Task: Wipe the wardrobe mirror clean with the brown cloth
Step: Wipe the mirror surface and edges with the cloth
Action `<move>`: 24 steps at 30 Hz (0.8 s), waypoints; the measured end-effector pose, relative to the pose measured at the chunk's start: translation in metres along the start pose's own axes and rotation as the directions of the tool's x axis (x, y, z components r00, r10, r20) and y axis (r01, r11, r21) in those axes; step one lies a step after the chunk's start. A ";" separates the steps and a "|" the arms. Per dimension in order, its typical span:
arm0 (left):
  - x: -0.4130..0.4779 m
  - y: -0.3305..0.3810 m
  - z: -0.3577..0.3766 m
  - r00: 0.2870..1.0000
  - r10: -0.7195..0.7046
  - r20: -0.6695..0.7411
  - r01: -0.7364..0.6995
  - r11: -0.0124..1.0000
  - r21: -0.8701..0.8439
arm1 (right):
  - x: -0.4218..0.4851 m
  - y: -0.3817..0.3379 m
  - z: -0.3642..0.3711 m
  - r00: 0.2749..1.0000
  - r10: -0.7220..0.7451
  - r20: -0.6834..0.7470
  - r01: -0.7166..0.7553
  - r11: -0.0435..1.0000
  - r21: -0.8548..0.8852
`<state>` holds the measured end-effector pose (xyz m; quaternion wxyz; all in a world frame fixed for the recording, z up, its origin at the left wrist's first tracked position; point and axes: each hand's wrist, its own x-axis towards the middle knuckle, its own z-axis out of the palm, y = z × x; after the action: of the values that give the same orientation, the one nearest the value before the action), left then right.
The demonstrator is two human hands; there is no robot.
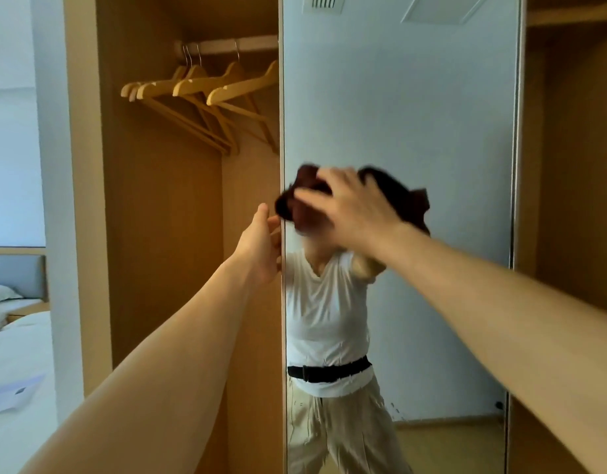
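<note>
Right hand [350,206], fingers spread flat, presses the cloth [292,208] against the mirror [415,114] near its left edge, at mid-height; most of the glass lies rightward, above and below. Left hand [261,244] grips that edge, fingers curled round it.

mirror [415,114]: centre, upright door panel, with an open wardrobe bay on each side.
cloth [288,206]: on the mirror face at mid-height, near its left edge, under the right hand [350,206], which is pressed flat on it.
left hand [261,248]: at the mirror's left edge with fingers round it, left of and just below the cloth.
rail [233,44]: top of the left bay [158,234], running to the mirror edge.
hangers [199,87]: on the rail, above the left hand.
right bay [575,165]: right of the mirror.
bed [18,354]: far left, beyond the wardrobe side panel, with paper [11,391] on it.
</note>
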<state>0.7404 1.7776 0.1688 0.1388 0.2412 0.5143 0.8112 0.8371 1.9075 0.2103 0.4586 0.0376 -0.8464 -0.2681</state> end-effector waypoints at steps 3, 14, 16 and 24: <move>0.005 -0.002 -0.003 1.000 -0.001 -0.030 0.001 1.000 0.011 | 0.038 0.008 -0.019 0.987 0.152 -0.043 -0.153 0.988 -0.024; 0.002 -0.003 0.000 1.000 0.005 -0.007 -0.005 1.000 0.000 | -0.102 -0.077 0.068 0.996 -0.080 0.025 0.077 0.992 0.096; 0.004 -0.004 0.000 1.000 0.015 -0.027 -0.013 0.999 0.042 | -0.115 -0.066 0.072 0.950 -0.309 0.048 0.305 0.949 0.079; 0.012 -0.008 0.001 0.995 0.012 -0.099 -0.005 0.998 0.062 | -0.002 0.022 0.012 0.992 -0.022 -0.122 0.024 1.000 0.017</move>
<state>0.7308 1.7873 0.1644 0.1020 0.2069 0.5445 0.8064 0.8323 1.9316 0.2143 0.5060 0.0678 -0.8187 -0.2629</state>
